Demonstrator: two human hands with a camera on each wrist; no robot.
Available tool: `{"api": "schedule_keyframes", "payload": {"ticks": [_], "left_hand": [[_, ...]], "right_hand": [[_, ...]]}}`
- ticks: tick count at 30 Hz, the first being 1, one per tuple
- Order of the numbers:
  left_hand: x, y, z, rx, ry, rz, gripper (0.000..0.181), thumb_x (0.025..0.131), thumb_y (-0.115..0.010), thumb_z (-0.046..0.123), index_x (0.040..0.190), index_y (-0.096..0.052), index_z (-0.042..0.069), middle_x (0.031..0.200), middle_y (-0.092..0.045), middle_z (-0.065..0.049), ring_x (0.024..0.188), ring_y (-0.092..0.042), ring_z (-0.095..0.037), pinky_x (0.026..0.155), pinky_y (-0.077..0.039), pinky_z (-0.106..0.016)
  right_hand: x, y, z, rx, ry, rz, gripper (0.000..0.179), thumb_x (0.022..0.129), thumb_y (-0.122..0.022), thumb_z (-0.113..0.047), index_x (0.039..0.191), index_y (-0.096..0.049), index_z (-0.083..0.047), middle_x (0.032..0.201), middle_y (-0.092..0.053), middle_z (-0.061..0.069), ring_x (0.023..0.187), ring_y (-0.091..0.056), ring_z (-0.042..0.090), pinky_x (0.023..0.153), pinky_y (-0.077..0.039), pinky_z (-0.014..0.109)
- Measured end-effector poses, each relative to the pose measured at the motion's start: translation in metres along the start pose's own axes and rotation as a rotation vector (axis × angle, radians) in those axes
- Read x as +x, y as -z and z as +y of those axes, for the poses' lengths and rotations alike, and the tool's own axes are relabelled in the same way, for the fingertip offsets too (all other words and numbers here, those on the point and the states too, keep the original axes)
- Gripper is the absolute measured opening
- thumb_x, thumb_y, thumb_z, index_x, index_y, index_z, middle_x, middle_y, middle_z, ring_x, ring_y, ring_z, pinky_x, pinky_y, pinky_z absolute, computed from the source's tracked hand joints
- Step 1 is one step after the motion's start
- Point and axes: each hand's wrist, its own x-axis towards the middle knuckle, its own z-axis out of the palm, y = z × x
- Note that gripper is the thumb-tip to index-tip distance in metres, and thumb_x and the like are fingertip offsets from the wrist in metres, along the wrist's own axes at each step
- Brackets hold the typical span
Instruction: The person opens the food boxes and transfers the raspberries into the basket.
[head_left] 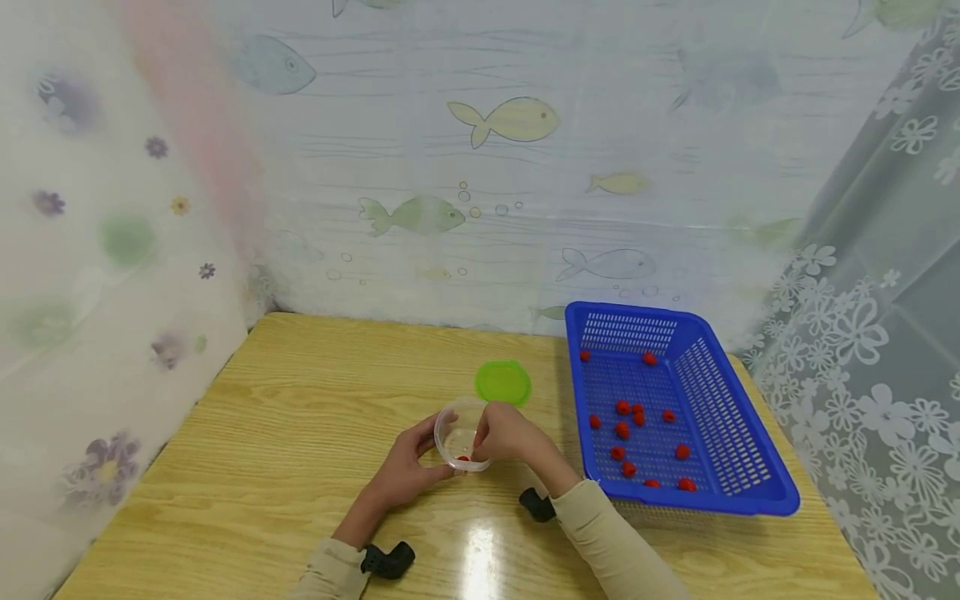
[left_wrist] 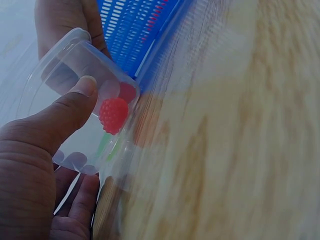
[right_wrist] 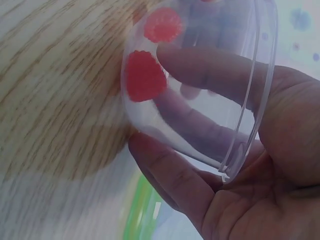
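A clear plastic container (head_left: 442,437) stands tilted over the table, gripped by my left hand (head_left: 408,467). In the left wrist view, the left thumb (left_wrist: 65,112) presses along its wall and the fingers (left_wrist: 85,200) lie behind it. My right hand (head_left: 510,433) reaches in through the container's mouth. Its fingertips are around a red raspberry (right_wrist: 144,76) near the bottom, with the thumb on one side and a finger on the other. Close by inside lies a second raspberry (right_wrist: 163,25).
To the right stands a blue plastic basket (head_left: 750,433) with several raspberries (head_left: 622,431) scattered over its floor. A green lid (head_left: 503,382) lies on the wooden table (head_left: 300,400) behind the container. Patterned curtains (head_left: 450,167) hang around the table.
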Motion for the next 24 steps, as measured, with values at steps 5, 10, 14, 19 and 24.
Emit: {"api": "schedule_keyframes", "payload": {"ticks": [5, 10, 14, 19, 24], "left_hand": [[0.0, 0.0, 0.003, -0.002, 0.01, 0.004, 0.081, 0.085, -0.083, 0.009, 0.154, -0.041, 0.001, 0.154, -0.046, -0.021, 0.14, -0.047, -0.039, 0.109, -0.046, -0.044], [0.0, 0.0, 0.005, -0.002, 0.014, 0.002, 0.081, 0.085, -0.083, 0.009, 0.153, -0.041, 0.0, 0.153, -0.046, -0.021, 0.14, -0.047, -0.039, 0.109, -0.046, -0.044], [0.0, 0.0, 0.005, 0.004, 0.019, 0.003, 0.082, 0.086, -0.082, 0.008, 0.155, -0.039, 0.001, 0.153, -0.046, -0.021, 0.14, -0.047, -0.038, 0.109, -0.047, -0.038], [0.0, 0.0, 0.003, -0.003, 0.005, 0.012, 0.081, 0.086, -0.081, 0.004, 0.154, -0.039, -0.001, 0.152, -0.046, -0.025, 0.139, -0.046, -0.042, 0.108, -0.047, -0.029], [0.001, 0.001, 0.004, -0.03, 0.021, 0.016, 0.083, 0.082, -0.082, -0.001, 0.153, -0.04, -0.003, 0.152, -0.046, -0.025, 0.139, -0.046, -0.042, 0.109, -0.047, -0.034]], "right_hand": [[0.001, 0.001, -0.001, -0.025, -0.024, -0.001, 0.025, 0.071, -0.084, 0.001, 0.053, -0.067, -0.003, 0.045, -0.048, -0.008, 0.046, -0.039, 0.01, 0.044, -0.033, 0.022], [0.002, 0.002, -0.004, -0.062, -0.038, -0.014, 0.027, 0.072, -0.084, 0.0, 0.052, -0.067, -0.004, 0.044, -0.046, -0.008, 0.047, -0.038, 0.01, 0.045, -0.031, 0.022], [0.001, 0.002, -0.004, -0.05, -0.045, -0.028, 0.028, 0.074, -0.083, -0.002, 0.052, -0.067, -0.006, 0.044, -0.045, -0.009, 0.046, -0.036, 0.01, 0.045, -0.029, 0.022], [0.002, 0.0, 0.0, 0.022, -0.03, -0.04, 0.024, 0.085, -0.079, -0.01, 0.061, -0.072, -0.007, 0.051, -0.053, -0.006, 0.049, -0.04, 0.008, 0.047, -0.032, 0.02], [0.003, -0.004, 0.008, 0.137, 0.039, -0.02, 0.015, 0.092, -0.074, -0.012, 0.08, -0.075, -0.003, 0.073, -0.071, 0.004, 0.059, -0.051, 0.008, 0.053, -0.041, 0.02]]}}
